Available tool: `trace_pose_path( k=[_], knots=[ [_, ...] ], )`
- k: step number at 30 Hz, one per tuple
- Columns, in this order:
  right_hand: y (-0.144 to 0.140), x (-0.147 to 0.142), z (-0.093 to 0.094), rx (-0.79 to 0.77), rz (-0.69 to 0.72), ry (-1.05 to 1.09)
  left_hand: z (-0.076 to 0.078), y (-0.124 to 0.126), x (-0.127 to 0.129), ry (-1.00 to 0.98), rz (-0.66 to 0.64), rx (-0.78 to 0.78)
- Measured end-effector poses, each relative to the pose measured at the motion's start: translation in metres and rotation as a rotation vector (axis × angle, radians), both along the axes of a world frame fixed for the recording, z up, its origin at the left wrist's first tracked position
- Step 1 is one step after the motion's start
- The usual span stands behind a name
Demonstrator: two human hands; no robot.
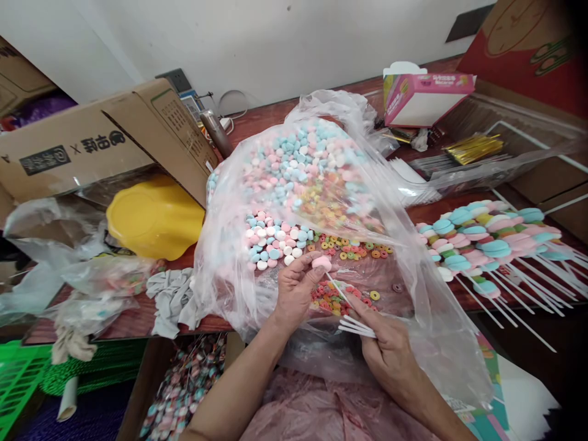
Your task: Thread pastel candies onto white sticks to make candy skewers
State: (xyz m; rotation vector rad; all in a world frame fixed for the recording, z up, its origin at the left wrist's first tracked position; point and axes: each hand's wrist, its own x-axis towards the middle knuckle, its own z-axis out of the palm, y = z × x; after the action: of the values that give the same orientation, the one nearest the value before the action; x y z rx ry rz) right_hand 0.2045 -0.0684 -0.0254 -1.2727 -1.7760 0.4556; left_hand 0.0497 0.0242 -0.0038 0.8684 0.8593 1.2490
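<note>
Near front edge of tabletop point(140, 315), left hand point(294, 291) pinches a pink candy point(321, 263), right hand point(388, 340) grips white sticks point(357, 327); a skewed push could crack the candy.

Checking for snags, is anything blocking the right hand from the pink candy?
Nothing visible blocks the way; only the white stick from the right hand spans the gap to the pink candy in the left hand.

Left hand point(296, 286), right hand point(388, 342): one each. Pink printed box point(427, 98), yellow scalloped object point(154, 217), green basket point(18, 380): one each. Loose candies point(274, 236), gummy rings point(328, 300): many, overlapping, uncountable.
</note>
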Motion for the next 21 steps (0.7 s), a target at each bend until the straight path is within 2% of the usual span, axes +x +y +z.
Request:
trace_pose_path(
  k=[3,8,10,14,17,19,21],
  knots=[
    [0.001,-0.001,0.001,-0.006,-0.004,0.053,0.0,-0.002,0.003,-0.053,-0.006,-0.038],
    [0.003,-0.004,0.008,-0.002,-0.019,0.103,-0.008,-0.008,0.002,0.06,-0.041,0.007],
    [0.003,-0.004,0.008,-0.007,-0.026,0.104,-0.011,-0.011,0.001,0.172,-0.05,0.104],
    [0.004,-0.002,-0.002,-0.063,-0.094,0.099,-0.012,-0.018,0.001,0.486,-0.07,0.437],
    [0.007,0.007,-0.01,-0.117,-0.14,0.08,-0.008,-0.017,0.001,0.624,-0.216,0.573],
    [0.012,0.018,-0.011,-0.15,-0.172,0.062,-0.001,-0.006,-0.003,0.688,-0.349,0.566],
    [0.016,0.03,-0.009,-0.184,-0.231,0.041,0.009,0.016,-0.008,0.794,-0.409,0.522]
  ],
)
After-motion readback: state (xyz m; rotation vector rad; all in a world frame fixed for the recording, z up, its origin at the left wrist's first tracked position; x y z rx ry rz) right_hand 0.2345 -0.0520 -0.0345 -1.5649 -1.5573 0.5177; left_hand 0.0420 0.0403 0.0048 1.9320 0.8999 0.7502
